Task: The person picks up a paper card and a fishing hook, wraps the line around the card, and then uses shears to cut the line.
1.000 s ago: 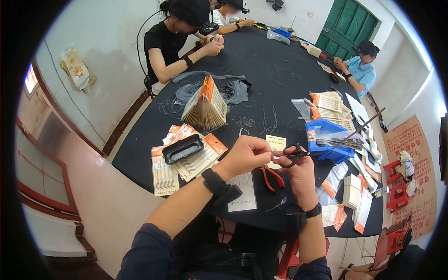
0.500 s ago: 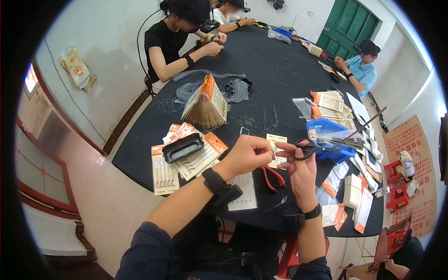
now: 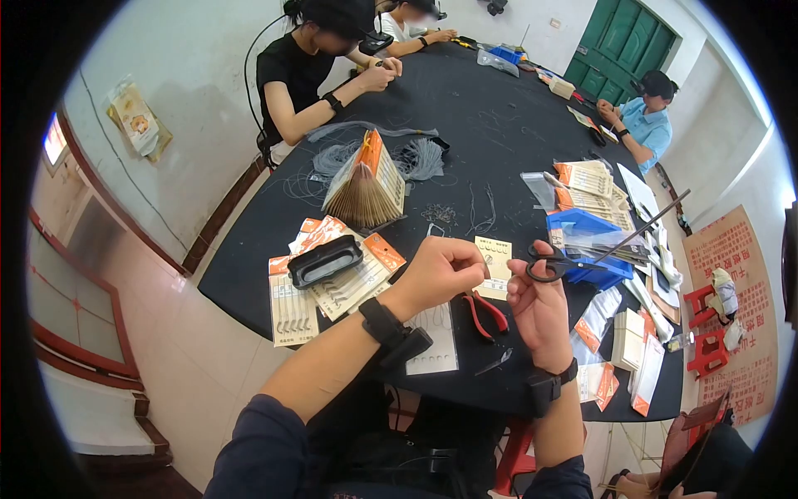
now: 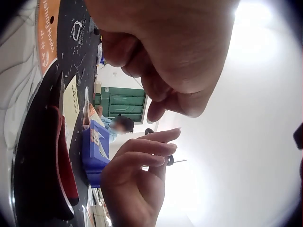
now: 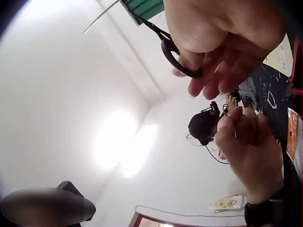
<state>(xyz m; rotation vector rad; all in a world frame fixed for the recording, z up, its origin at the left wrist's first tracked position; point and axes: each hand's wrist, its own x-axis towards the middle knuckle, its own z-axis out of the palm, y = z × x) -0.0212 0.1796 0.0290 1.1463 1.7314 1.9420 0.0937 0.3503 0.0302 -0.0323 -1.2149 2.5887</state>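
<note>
My left hand [image 3: 440, 270] is held over the near part of the table, thumb and fingertips pinched together. Between them, in the right wrist view, shows a small dark looped piece [image 5: 225, 109] that looks like a fishing hook. To its right my right hand [image 3: 539, 312] holds black scissors [image 3: 550, 264], a finger through one handle loop and the blades pointing right, away from the left hand. Below and between the hands lie red-handled pliers [image 3: 489, 318] and a pale card [image 3: 495, 287]. A clear sheet with hooks [image 3: 432, 353] is partly hidden under my left wrist.
Hook packets [image 3: 293, 320] with a black tray [image 3: 326, 263] on them lie at left, behind them a fanned card stack [image 3: 366, 195] and grey line bundles [image 3: 422, 160]. A blue bin [image 3: 586, 233] with a long rod stands at right. Other people sit around the black table [image 3: 490, 125].
My right hand has drawn away from the left hand with the scissors, which have swung round to point right. The left hand stays pinched in nearly the same place.
</note>
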